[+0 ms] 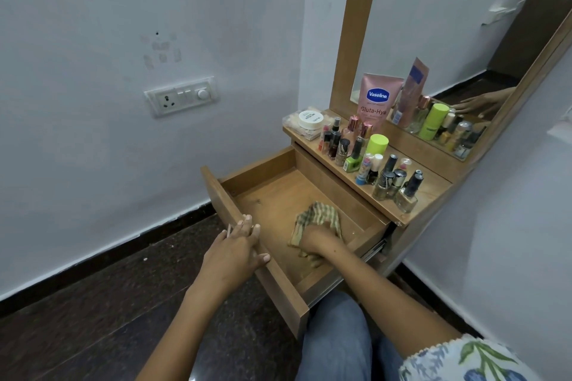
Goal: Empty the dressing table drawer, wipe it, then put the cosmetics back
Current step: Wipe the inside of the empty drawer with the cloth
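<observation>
Head view: right hand (315,241) pressed a checked green-beige cloth (318,216) into the open wooden drawer (269,192), grip holding it; left hand (235,249), grip flat, rested on the drawer front at nine o'clock.

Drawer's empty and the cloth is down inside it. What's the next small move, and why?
Probably sweep the striped cloth toward the drawer's far left corner. The right hand presses it near the front right, the far floor shows a dark speck, and the left hand already steadies the front panel.
</observation>
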Motion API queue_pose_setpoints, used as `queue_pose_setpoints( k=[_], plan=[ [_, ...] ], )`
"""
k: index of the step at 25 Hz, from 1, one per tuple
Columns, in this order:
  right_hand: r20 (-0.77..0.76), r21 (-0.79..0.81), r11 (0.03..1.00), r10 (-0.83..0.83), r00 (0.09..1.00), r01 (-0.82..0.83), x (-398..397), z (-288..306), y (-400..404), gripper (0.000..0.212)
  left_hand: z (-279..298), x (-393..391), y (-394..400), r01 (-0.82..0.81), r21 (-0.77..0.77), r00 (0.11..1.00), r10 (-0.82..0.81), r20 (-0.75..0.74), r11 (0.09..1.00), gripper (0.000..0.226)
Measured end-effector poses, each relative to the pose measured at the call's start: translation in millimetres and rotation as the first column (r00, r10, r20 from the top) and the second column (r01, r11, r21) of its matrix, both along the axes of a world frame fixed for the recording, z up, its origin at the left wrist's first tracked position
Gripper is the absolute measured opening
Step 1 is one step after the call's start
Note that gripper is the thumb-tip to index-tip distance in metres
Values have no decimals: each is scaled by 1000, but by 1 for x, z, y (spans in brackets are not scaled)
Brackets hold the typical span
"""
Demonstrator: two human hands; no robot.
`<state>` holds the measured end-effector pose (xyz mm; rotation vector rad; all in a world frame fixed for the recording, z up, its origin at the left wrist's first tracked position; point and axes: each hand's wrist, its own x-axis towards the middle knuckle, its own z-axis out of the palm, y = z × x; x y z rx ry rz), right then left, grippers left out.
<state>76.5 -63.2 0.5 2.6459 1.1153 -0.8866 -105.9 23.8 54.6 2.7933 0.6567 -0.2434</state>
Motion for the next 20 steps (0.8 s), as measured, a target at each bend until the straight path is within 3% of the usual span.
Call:
queue_pose_setpoints(
  k=[2,6,12,15,20],
  plan=[
    [-25,111,994,24,999,-21,10,2,2,60,-2,-6,-5,29,-18,999,-28,19,999,68],
    [-34,299,945,145,989,-128,12,3,4,40,0,-17,-13,67,-63,995,-63,77,996,65],
    [6,212,918,340,940,-334,-21,20,-14,20,8,-9,-21,-6,-7,996,7,90,1000,62],
    [96,209,948,224,970,-240,-21,19,-25,16,8,-7,-28,-78,26,992,75,97,997,68],
    [195,335,936,-183,964,110,35,28,-46,16,8,-7,-28,-95,28,990,92,107,995,71]
  ],
)
